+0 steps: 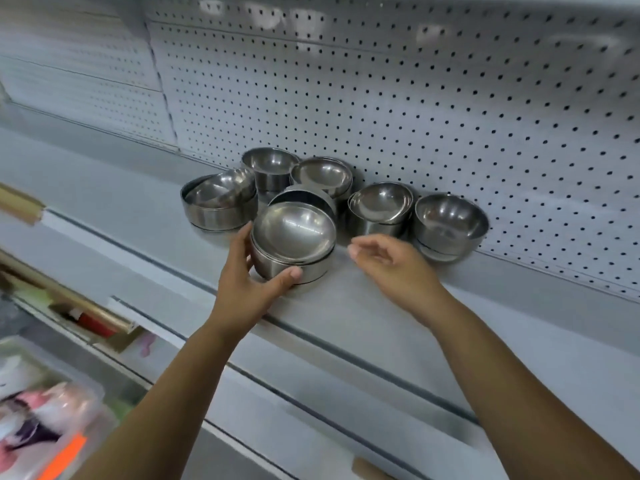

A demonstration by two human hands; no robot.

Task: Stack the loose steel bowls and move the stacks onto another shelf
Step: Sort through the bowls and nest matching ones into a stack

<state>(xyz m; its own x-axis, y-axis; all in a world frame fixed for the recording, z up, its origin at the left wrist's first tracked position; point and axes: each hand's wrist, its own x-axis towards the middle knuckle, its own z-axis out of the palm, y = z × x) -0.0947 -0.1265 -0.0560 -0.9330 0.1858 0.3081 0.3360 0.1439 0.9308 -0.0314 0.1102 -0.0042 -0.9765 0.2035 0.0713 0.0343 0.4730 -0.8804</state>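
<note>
- Six or so clusters of steel bowls sit on the shelf [346,306] around the front stack [294,244]; most look nested already, so I judge the stacking well along
- left stack [220,202], to the left of the front stack, holds its top bowl tilted; right stack [381,207], on the other side, looks crooked too; both may need settling
- every bowl in view is on the one shelf; the move to another shelf seems still to do
- left hand [256,282] grips the front stack; thumb across its near wall, fingers round its left side
- right hand [391,263] hovers just right of the front stack, apart from it; fingers loosely curled, holding nothing
</note>
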